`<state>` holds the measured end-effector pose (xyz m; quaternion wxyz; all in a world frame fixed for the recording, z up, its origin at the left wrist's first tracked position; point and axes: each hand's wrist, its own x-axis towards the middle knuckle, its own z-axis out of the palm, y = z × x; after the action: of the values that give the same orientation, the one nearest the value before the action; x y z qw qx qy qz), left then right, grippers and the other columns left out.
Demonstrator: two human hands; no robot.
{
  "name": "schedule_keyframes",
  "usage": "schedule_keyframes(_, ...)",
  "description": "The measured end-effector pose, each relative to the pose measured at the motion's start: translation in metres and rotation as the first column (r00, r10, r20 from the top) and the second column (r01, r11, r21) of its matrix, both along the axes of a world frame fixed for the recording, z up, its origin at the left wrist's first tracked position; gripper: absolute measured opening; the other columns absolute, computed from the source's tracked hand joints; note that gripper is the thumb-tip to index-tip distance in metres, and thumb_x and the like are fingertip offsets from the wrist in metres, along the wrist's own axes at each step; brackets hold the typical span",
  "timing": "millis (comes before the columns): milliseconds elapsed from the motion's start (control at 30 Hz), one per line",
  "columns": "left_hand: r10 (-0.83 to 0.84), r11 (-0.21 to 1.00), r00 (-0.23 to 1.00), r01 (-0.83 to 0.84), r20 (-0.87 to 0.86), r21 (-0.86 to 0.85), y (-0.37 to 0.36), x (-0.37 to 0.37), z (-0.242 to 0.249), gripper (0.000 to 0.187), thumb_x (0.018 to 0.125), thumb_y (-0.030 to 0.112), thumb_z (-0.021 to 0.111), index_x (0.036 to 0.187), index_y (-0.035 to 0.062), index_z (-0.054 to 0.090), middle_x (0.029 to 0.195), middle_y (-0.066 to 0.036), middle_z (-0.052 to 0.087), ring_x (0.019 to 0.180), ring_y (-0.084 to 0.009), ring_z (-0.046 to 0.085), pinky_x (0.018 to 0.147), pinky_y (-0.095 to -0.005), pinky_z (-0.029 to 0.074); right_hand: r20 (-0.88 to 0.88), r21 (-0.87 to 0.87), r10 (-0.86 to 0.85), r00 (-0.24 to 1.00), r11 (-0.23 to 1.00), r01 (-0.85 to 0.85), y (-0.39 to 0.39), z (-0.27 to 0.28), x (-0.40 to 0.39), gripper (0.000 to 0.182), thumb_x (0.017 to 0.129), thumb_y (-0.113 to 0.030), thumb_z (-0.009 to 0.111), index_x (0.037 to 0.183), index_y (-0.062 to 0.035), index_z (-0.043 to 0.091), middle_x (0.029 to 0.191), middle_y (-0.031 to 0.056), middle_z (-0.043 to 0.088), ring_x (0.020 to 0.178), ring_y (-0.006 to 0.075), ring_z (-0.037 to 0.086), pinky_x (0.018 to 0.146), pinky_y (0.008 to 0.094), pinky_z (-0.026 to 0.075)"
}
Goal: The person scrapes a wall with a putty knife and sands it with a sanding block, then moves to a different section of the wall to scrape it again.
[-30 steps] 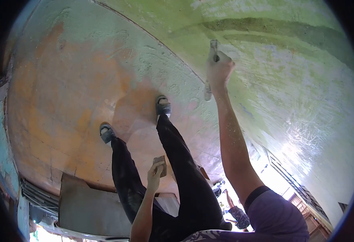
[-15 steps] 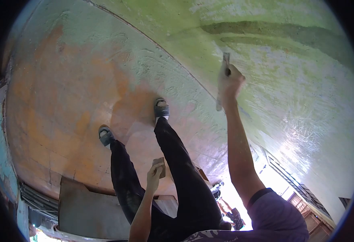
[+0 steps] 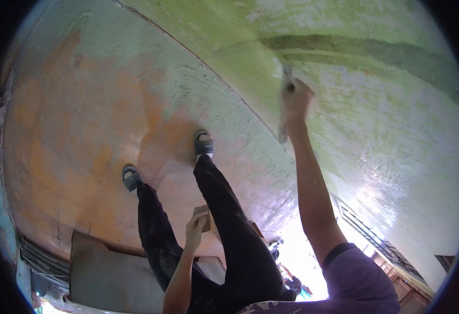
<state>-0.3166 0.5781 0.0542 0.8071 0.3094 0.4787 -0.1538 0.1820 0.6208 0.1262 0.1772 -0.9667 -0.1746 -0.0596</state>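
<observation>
My right hand [image 3: 296, 103] is raised against the green wall [image 3: 344, 104], fingers closed around a flat scraper [image 3: 282, 133]. The scraper is smeared by motion; one end shows above the fist and the other below it. Pale scratched patches cover the wall around this hand, and a darker streak [image 3: 355, 46] runs across the wall above it. Low in front of my legs, my left hand [image 3: 195, 230] grips a small, flat grey-brown block [image 3: 206, 219] between thumb and fingers.
Under my sandalled feet [image 3: 204, 144] lies a worn orange and green floor [image 3: 93, 131], meeting the wall along a diagonal edge. A grey panel [image 3: 114, 280] stands behind me at lower left, beside dark slats [image 3: 44, 264]. Bright daylight enters behind me, where another person [image 3: 293, 284] partly shows.
My right hand has shifted slightly left along the wall with the scraper. My left hand has moved a little left and down in view, still holding the block.
</observation>
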Motion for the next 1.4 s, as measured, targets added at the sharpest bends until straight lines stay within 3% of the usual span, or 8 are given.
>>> schedule_keyframes(133,-0.023,0.999,1.0,0.023,-0.011,0.039,0.004,0.008,0.006,0.021,0.1,0.015,0.059,0.116,0.0043,0.067,0.106,-0.002,0.066,0.095,-0.0089,0.059,0.083,-0.0238,0.048,0.182,-0.111,0.123,0.976,0.988,-0.104,0.043,-0.041,0.02,0.029,0.089,-0.022,0.069,0.074,0.0027,0.068,0.061,0.0211,0.057,0.049,0.0235,0.05,0.051,0.039,0.04)
schedule_keyframes(233,-0.035,0.998,0.999,0.035,-0.001,0.054,0.002,0.001,0.001,0.021,0.1,0.014,0.059,0.116,0.0046,0.067,0.106,-0.001,0.066,0.095,-0.0086,0.059,0.083,-0.024,0.048,0.021,-0.027,-0.142,0.99,0.989,0.142,0.017,0.002,-0.013,0.035,0.09,-0.022,0.067,0.066,0.0031,0.063,0.052,0.0176,0.053,0.043,0.0229,0.047,0.049,0.0395,0.039)
schedule_keyframes(333,-0.01,0.999,1.0,0.01,0.002,0.038,0.005,0.005,0.002,0.021,0.1,0.014,0.059,0.116,0.0046,0.067,0.106,-0.001,0.066,0.095,-0.0088,0.059,0.083,-0.0242,0.048,0.073,-0.047,-0.079,0.994,0.995,0.083,-0.013,0.014,-0.014,0.035,0.09,-0.022,0.066,0.065,0.0032,0.063,0.05,0.0168,0.052,0.04,0.0231,0.045,0.047,0.0402,0.038)
schedule_keyframes(500,-0.02,0.998,1.0,0.02,-0.001,0.052,0.004,0.002,0.002,0.021,0.099,0.015,0.059,0.116,0.0043,0.067,0.106,-0.002,0.066,0.095,-0.0096,0.059,0.084,-0.0246,0.048,0.118,0.027,-0.065,0.991,0.998,0.062,0.019,-0.018,-0.003,0.036,0.09,-0.026,0.068,0.068,0.0017,0.066,0.057,0.0211,0.058,0.048,0.0364,0.058,0.051,0.0414,0.044)
schedule_keyframes(700,-0.075,0.994,0.997,0.074,0.017,0.079,0.009,-0.004,0.0,0.023,0.1,0.016,0.058,0.117,0.0054,0.068,0.113,-0.004,0.065,0.103,-0.0119,0.058,0.09,-0.0255,0.045,0.01,-0.144,-0.107,0.994,0.984,0.108,-0.029,0.011,-0.008,0.034,0.091,-0.027,0.067,0.074,0.0026,0.068,0.062,0.0242,0.059,0.052,0.0363,0.06,0.052,0.0438,0.045)
schedule_keyframes(900,-0.068,0.997,0.998,0.068,-0.001,0.032,0.008,0.003,0.004,0.021,0.1,0.014,0.058,0.116,0.0059,0.068,0.11,-0.001,0.065,0.099,-0.0097,0.057,0.087,-0.0244,0.045,0.071,-0.082,0.127,0.989,0.989,-0.122,0.039,-0.03,0.019,0.038,0.096,-0.028,0.062,0.075,0.0033,0.068,0.059,0.024,0.056,0.049,0.034,0.055,0.052,0.0435,0.044)
schedule_keyframes(1033,-0.031,0.996,1.0,0.03,0.006,0.088,0.003,-0.008,-0.005,0.02,0.1,0.014,0.058,0.115,0.006,0.068,0.106,0.0,0.065,0.094,-0.0081,0.058,0.083,-0.0234,0.046,-0.02,-0.07,-0.185,0.982,0.981,0.184,-0.012,-0.008,-0.005,0.035,0.093,-0.027,0.066,0.073,0.0013,0.067,0.058,0.0234,0.056,0.049,0.0363,0.055,0.052,0.0447,0.044)
schedule_keyframes(1400,-0.026,0.995,1.0,0.026,0.007,0.094,0.006,-0.006,-0.002,0.021,0.1,0.015,0.058,0.116,0.0052,0.068,0.105,-0.001,0.065,0.093,-0.0086,0.059,0.08,-0.0236,0.048,0.011,-0.145,-0.082,0.997,0.986,0.083,0.013,-0.032,0.0,0.03,0.093,-0.027,0.063,0.08,-0.0005,0.069,0.071,0.0264,0.062,0.065,0.0426,0.063,0.056,0.0479,0.047)
